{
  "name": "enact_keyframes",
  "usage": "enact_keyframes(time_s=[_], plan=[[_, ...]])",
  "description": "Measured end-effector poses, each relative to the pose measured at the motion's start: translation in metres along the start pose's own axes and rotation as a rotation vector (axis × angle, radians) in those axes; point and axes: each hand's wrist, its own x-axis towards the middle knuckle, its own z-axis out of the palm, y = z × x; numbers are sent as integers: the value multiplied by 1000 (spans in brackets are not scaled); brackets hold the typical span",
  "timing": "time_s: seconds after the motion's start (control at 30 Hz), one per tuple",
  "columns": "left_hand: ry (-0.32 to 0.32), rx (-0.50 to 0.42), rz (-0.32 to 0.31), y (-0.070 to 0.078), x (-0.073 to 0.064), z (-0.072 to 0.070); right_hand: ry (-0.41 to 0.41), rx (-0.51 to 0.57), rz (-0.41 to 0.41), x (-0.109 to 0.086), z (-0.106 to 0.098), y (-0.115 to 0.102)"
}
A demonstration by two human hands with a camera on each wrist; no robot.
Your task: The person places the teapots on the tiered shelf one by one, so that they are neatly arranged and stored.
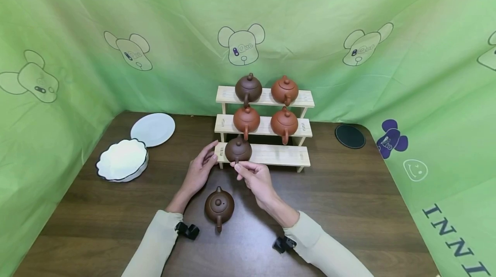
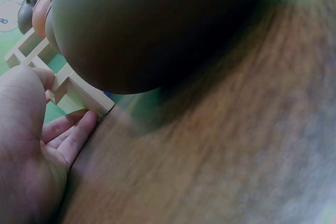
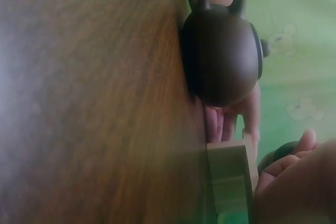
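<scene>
In the head view, a dark brown teapot sits at the left end of the lowest tier of a pale wooden three-step stand. My right hand pinches this teapot's handle between thumb and fingers. Against the left end of that same tier, my left hand rests with its fingers fairly straight, touching the wood. Between my forearms a second brown teapot stands on the table, its handle toward me; it looms large in the left wrist view and shows its looped handle in the right wrist view.
On the upper tiers stand a dark teapot and three reddish ones, such as the top right teapot. At left lie a white plate and a scalloped white dish. A black round coaster lies at right.
</scene>
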Motion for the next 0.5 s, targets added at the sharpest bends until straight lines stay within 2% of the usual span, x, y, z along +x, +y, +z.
enact_keyframes(time_s=[0.37, 0.5], plan=[[-4, -10, -29, 5, -1, 0, -8, -10, 40, 2, -6, 1], [2, 14, -12, 11, -2, 1, -5, -19, 42, -1, -10, 3]])
